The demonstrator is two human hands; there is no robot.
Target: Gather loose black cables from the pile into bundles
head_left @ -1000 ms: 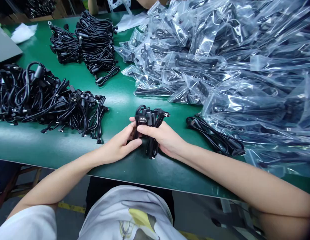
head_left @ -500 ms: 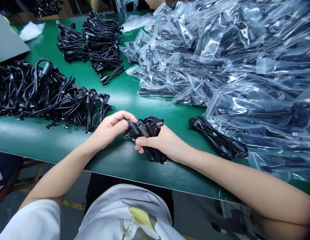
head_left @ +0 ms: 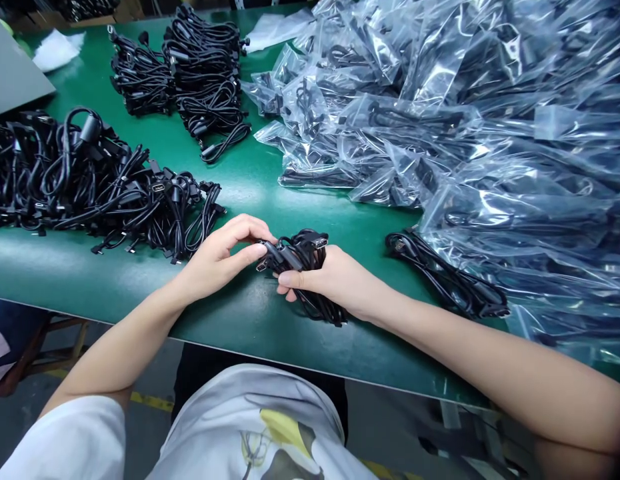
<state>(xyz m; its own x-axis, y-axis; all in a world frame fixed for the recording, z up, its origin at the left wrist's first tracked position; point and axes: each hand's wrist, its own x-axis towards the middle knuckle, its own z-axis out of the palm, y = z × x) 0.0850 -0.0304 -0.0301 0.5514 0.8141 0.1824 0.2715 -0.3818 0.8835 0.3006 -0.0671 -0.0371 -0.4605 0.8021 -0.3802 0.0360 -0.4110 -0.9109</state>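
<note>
A bunch of coiled black USB cables [head_left: 303,257] is held just above the green table, its metal plug ends showing on top. My right hand [head_left: 335,280] is wrapped round the bunch from the right, thumb across the front. At its left end, my left hand [head_left: 235,250] pinches the cables between thumb and fingers; the tips of those fingers are partly hidden. Right of my hands, a separate coiled bundle of black cables [head_left: 447,277] lies on the table beside the plastic bags.
A large heap of clear bags [head_left: 440,133] with black cables fills the right side. Piled loose cables [head_left: 90,180] lie at the left, and stacked cable coils [head_left: 205,73] stand farther back. A grey box-like object [head_left: 15,70] occupies the far left. The green table [head_left: 210,327] ends near my body.
The cable bunch and my right hand have shifted slightly right in view. My left thumb has moved a little along the bunch's left end. Both hands keep their hold.
</note>
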